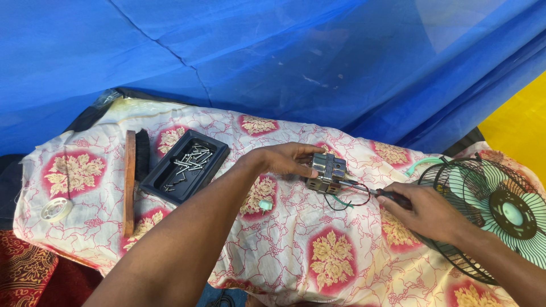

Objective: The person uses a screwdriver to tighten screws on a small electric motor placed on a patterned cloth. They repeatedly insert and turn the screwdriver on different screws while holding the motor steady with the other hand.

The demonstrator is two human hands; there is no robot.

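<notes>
The left hand [287, 159] closes its fingers around a small metal motor block [326, 172], steadying it on the flowered cloth [296, 250]. The right hand [424, 211] grips a dark-handled tool [392, 197], its tip aimed at the block's side where thin red, black and green wires [348, 198] loop out. The block looks dense, rigid and heavy for its size, best held by its flat metal sides; the wires seem limp and easily strained. Just right lies a fan guard with pale green blades [495, 213]; well left, a black tray of screws [185, 166], a wooden brush [134, 173] and a tape roll [56, 208]
</notes>
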